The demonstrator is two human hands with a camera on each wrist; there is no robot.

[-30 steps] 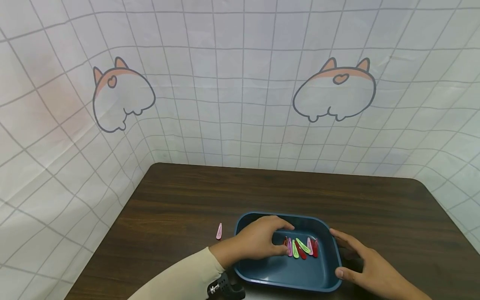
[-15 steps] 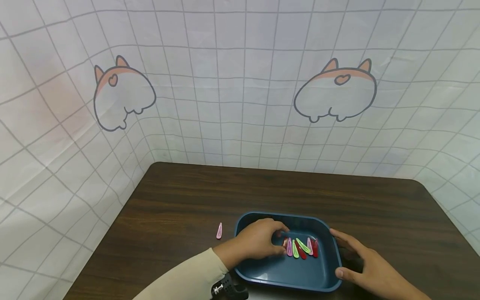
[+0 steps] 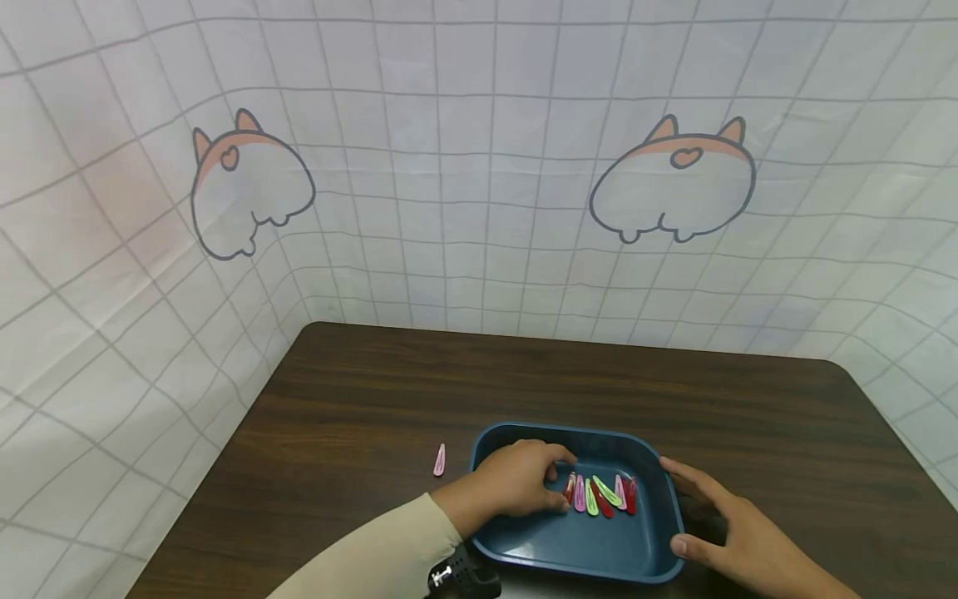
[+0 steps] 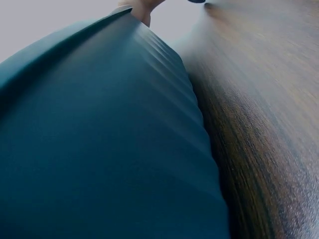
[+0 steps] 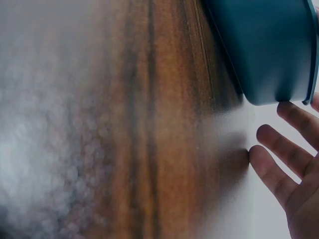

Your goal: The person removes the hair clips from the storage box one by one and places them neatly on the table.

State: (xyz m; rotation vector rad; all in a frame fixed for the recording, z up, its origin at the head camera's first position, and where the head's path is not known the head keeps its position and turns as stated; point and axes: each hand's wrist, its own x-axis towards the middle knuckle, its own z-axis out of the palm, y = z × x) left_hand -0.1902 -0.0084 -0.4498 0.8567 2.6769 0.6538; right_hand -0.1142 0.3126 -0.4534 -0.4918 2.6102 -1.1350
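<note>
Inside a blue tray [image 3: 576, 549] lie several snap hair clips in a row: red, purple, green and pink. My left hand [image 3: 516, 478] reaches over the tray's left side, thumb and index finger spread apart beside the leftmost red clip [image 3: 570, 488]. Its thumb tip is close to that clip's lower end; whether they touch I cannot tell. At the tray's right end is my right hand [image 3: 722, 524], fingers extended; in the right wrist view a fingertip [image 5: 286, 108] meets the tray's outer wall. The left wrist view is mostly filled by the tray's side [image 4: 109, 139].
A single pink hair clip [image 3: 439, 460] lies on the dark wooden table [image 3: 359, 399], left of the tray. Behind and beside the table hangs a white grid-patterned curtain [image 3: 464, 166] with dog drawings. A black strap device [image 3: 460, 574] sits at my left wrist.
My left hand has drawn slightly left, its thumb moving off the row, so the leftmost red clip shows more fully. The right hand stays at the tray's end.
</note>
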